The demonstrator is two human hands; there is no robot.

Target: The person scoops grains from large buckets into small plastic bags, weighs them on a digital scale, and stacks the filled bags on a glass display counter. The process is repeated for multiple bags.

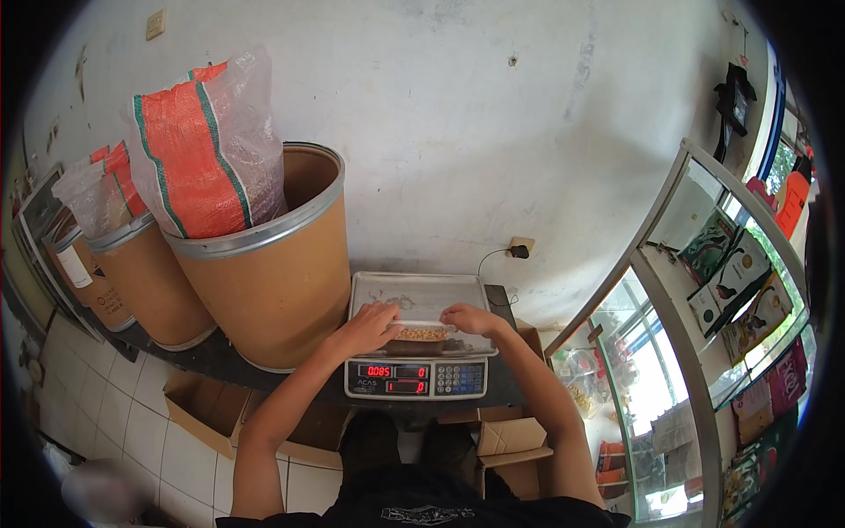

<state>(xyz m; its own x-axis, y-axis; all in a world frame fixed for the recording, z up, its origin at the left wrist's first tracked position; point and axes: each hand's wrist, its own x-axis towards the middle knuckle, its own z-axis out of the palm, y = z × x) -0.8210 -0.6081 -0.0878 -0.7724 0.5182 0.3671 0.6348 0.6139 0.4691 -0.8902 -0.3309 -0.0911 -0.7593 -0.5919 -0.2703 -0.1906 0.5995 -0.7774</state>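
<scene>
A clear plastic bag with yellow-brown grain [420,334] lies at the front of the metal pan [429,287] of a digital scale. At the bag's left end is my left hand [376,325], its fingers bent over the plastic. My right hand [470,319] pinches the upper right edge of the bag between thumb and fingers. Below the pan, the scale's control panel [416,378] shows lit red digits and a keypad.
The scale stands on a dark table [505,369]. Left of it stands a large fiber drum [284,290] holding a red-striped woven sack [191,158], with smaller drums beyond. Cardboard boxes [518,439] lie below. At right is a glass display case [713,369] with packets.
</scene>
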